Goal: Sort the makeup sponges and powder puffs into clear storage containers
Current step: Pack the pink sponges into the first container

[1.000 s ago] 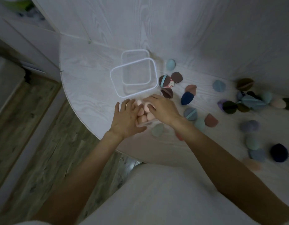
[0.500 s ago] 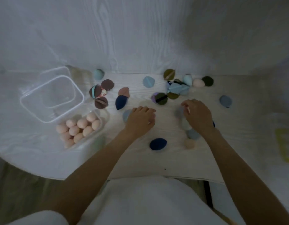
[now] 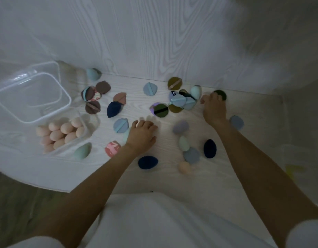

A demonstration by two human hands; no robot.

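Observation:
A clear container (image 3: 93, 122) at the left holds several pink egg-shaped sponges (image 3: 61, 133). Behind it stand empty clear containers (image 3: 69, 102), one set in the other. Loose sponges and round powder puffs lie across the white table (image 3: 172, 176). My left hand (image 3: 142, 135) rests on the table with loosely curled fingers, holding nothing and partly covering a teal sponge (image 3: 126, 136). My right hand (image 3: 213, 108) reaches to the far pile beside a dark green sponge (image 3: 221, 94). Its fingertips are blurred, and a pale shape shows under them.
Navy sponges (image 3: 147, 162) (image 3: 209, 148) (image 3: 114, 109) lie near my hands, with a peach sponge (image 3: 184, 167) and a grey puff (image 3: 191, 155) at the front. Blue puffs (image 3: 181, 102) are heaped by the back wall (image 3: 154, 42). The table's curved edge runs along the lower left.
Both hands left the pink-sponge container a second ago. Since half a second ago my right hand has moved from the table's middle to the far pile. My left hand has stayed put.

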